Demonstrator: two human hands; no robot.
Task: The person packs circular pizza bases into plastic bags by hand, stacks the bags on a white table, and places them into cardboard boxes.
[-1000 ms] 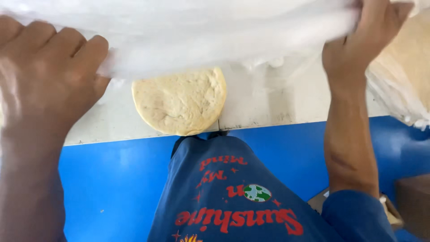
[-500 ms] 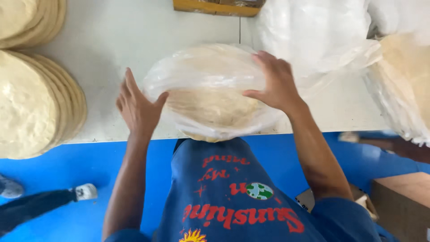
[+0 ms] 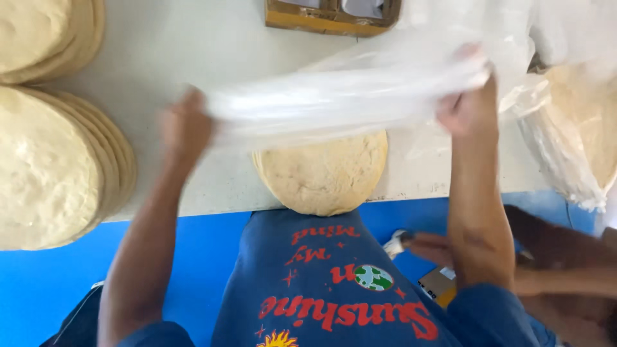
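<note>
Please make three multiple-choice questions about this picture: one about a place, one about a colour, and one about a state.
1. Where does the stack of flatbreads lie?
A. At the table's near edge, before the person
B. On the floor
C. Inside the wooden box

2. What colour is the floor?
A. Green
B. Blue
C. Grey

3. How is the clear plastic bag held?
A. Folded flat on the table
B. Hanging from one hand
C. Stretched between both hands above the flatbreads

Answers:
1 A, the stack sits at the edge of the white table.
2 B, bright blue shows below the table.
3 C, the left hand and right hand each grip one end.
</note>
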